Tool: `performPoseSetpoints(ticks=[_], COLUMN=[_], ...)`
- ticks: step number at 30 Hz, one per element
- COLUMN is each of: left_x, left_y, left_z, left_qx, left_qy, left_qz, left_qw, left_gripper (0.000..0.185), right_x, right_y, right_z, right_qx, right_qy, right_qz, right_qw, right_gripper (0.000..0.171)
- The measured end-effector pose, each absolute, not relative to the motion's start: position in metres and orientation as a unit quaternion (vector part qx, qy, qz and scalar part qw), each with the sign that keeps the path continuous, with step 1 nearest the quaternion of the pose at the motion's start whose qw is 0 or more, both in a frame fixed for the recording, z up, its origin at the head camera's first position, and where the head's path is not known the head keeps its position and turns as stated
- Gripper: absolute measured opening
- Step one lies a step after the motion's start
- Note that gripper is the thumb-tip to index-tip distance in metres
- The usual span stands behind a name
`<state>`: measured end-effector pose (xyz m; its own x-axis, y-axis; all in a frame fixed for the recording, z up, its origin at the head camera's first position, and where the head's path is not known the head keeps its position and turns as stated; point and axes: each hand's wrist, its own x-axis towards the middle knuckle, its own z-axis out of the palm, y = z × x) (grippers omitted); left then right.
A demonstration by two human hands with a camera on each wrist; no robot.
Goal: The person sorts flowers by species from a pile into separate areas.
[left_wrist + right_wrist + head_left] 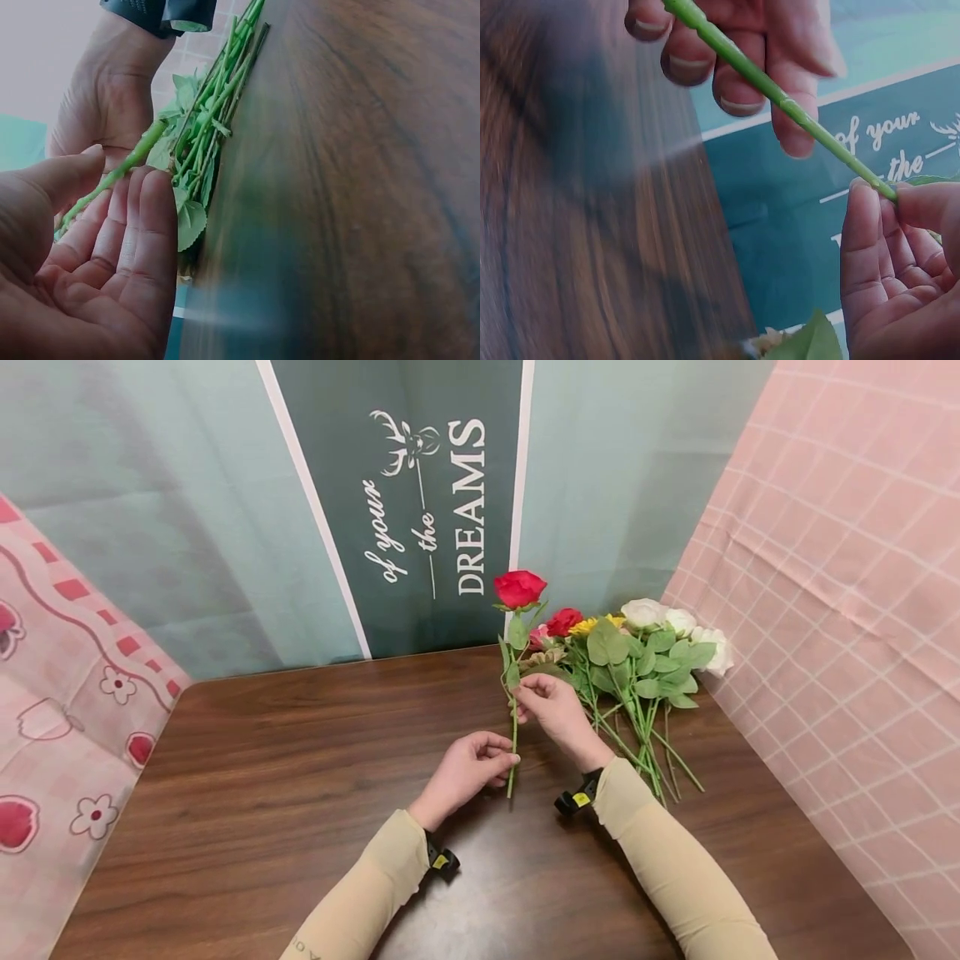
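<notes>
A long-stemmed red rose (519, 588) stands upright in front of me, its bloom at the top and its green stem (757, 81) running down past both hands. My right hand (553, 710) pinches that stem between thumb and fingertips, just below the leaves; the pinch shows closely in the right wrist view. Lower down, near the stem's cut end, is my left hand (471, 768). Its fingers (150, 225) are loosely bent beside the stem, with a gap between thumb and fingertips in the left wrist view.
To the right lies a pile of flowers on the brown wooden table (300, 793): white roses (643, 613), a yellow flower (592, 625) and another red rose (564, 622), their stems pointing toward me. A printed green curtain (405, 527) hangs behind, with a pink checked cloth (840, 610) at right.
</notes>
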<state>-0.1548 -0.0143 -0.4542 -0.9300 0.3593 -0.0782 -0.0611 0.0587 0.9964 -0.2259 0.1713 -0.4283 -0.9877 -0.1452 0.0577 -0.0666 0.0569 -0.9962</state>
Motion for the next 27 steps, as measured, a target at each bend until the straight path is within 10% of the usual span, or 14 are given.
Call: performPoseSetpoints(ticks=[27], left_x=[-0.151], left_y=[-0.032], left_z=[-0.454], left_qx=[0.104], left_qy=[0.782], left_qz=[0.607], left_qw=[0.101], left_gripper=[0.023], right_x=[-0.216], right_y=[0.156], right_z=[-0.435], right_qx=[-0.072], right_qy=[0.724], right_qz=[-0.684], right_qw=[0.05], right_gripper=[0.026])
